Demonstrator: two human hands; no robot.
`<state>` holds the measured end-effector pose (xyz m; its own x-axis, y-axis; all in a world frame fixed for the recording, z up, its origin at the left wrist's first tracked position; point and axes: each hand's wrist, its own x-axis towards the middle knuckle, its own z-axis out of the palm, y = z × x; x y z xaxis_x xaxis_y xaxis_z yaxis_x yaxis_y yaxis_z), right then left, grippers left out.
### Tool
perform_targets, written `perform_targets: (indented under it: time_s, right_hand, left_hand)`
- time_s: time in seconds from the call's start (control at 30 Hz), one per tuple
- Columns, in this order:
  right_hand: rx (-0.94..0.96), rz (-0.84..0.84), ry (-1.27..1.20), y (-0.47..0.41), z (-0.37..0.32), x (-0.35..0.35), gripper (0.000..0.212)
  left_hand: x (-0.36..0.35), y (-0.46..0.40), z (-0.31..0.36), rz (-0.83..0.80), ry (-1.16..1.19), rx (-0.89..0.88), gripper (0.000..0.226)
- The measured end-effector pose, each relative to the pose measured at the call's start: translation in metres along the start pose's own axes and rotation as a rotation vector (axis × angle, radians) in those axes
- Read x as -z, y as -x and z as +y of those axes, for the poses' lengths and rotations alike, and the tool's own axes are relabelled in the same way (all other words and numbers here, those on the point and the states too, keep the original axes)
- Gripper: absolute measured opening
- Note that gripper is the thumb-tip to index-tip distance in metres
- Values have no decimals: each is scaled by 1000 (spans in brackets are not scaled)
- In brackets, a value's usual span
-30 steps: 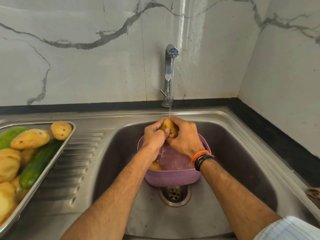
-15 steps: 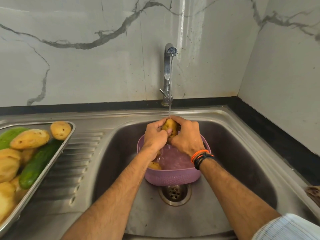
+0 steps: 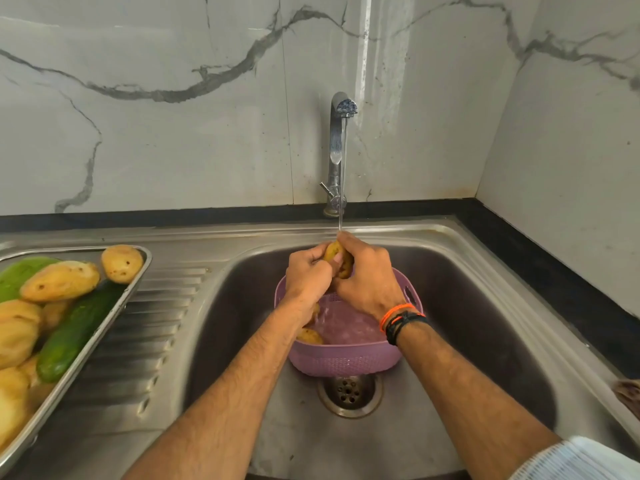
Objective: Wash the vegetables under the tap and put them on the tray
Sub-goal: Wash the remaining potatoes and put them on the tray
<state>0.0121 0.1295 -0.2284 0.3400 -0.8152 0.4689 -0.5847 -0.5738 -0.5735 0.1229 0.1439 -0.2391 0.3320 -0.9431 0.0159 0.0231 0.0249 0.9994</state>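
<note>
Both hands grip one potato (image 3: 337, 259) under the tap (image 3: 338, 147) stream, above the purple basket (image 3: 346, 362) in the sink (image 3: 485, 306): left hand (image 3: 308, 273) w/ fingers curled round its left side, right hand (image 3: 370, 278) wrapped over top and right side. Water is running and strikes approx. at the right hand's knuckles and the potato's top. Progress, judged: mostly done. Tray (image 3: 114, 317) on the draining board at left already carries several potatoes plus a cucumber (image 3: 74, 334) and a paler green veg (image 3: 17, 277). Left to do: finish this potato, move it to the tray; at least one more potato (image 3: 310, 336) sits in the basket, count otherwise hidden by the arms. Held potato's long axis looks roughly upright, tilted slightly, top end toward the stream; mostly covered, so uncertain.
</note>
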Motion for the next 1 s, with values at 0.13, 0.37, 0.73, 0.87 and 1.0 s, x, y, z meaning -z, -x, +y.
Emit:
perform_targets:
  time_s: [0.13,0.37,0.73,0.87,1.0]
  right_hand:
    - [35,41,19,1,4,0,41]
    - [-3,-43,0,-2,6,0,63]
    - [-2,-70,47,-2,6,-2,61]
    - [-80,39,0,0,3,-2,49]
    - [-138,24,-71,-1,0,2,49]
  left_hand:
    - [-4,1,0,42,71,70,26]
    - [-1,1,-2,1,-74,-19,27]
    - [-3,2,-2,29,-21,45,23]
    - [-4,5,3,53,165,129,28]
    - [-3,7,6,12,235,165,22]
